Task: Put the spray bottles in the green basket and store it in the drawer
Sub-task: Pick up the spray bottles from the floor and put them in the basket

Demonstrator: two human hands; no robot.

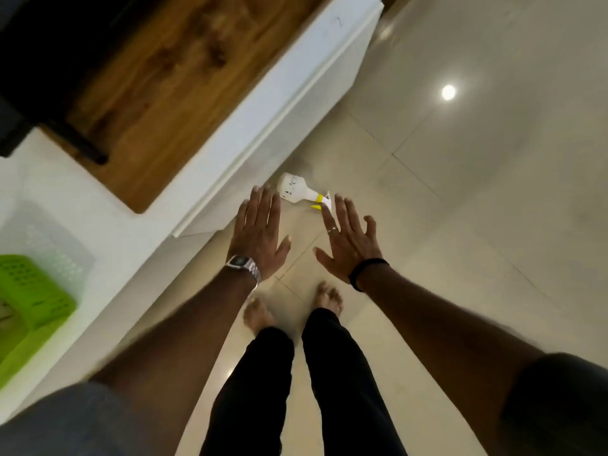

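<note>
A white spray bottle [297, 191] with a yellow collar and trigger lies on its side on the tiled floor, beside the foot of the white cabinet. Both hands hover above the floor just in front of it, palms down. My left hand [260, 233] is flat with fingers spread and holds nothing. My right hand [350, 238] is also spread and holds nothing; its fingertips overlap the bottle's spray head in the view. The green basket [31, 292] stands on the white counter at the far left, partly cut off by the frame edge.
A long white cabinet [269, 103] with a wooden top [158, 83] runs diagonally on the left. A clear perforated basket [54, 241] sits behind the green one. Glossy beige floor tiles [477, 209] stretch to the right. My bare feet [292, 307] stand below the hands.
</note>
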